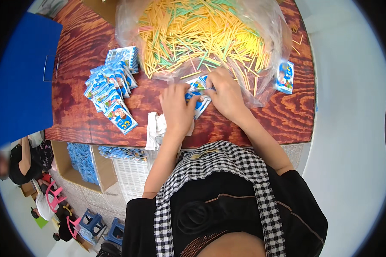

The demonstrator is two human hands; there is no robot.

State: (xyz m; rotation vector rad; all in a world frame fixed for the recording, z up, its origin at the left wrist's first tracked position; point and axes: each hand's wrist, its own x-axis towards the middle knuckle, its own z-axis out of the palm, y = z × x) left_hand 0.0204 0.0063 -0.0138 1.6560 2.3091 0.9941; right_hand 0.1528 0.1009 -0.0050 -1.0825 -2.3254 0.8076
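Note:
Between my hands, on the wood-patterned table (278, 124), lies a small blue-and-white packet (201, 106). My left hand (176, 107) pinches it from the left, thumb and fingers bent over its edge. From the right, my right hand (225, 95) grips its upper part with curled fingers. Whether the packet is sealed cannot be seen, as my fingers cover part of it. Just beyond my hands spreads a large clear plastic bag (278, 30), laid open under a heap of thin yellow, green and pink sticks (206, 36).
Overlapping matching packets (108, 92) are stacked at the left; a single packet (284, 77) lies at the right. Crumpled white cloth (155, 128) is by my left wrist. Below the table's edge stand a box of blue packets (80, 160) and a white basket (132, 175). People sit at lower left.

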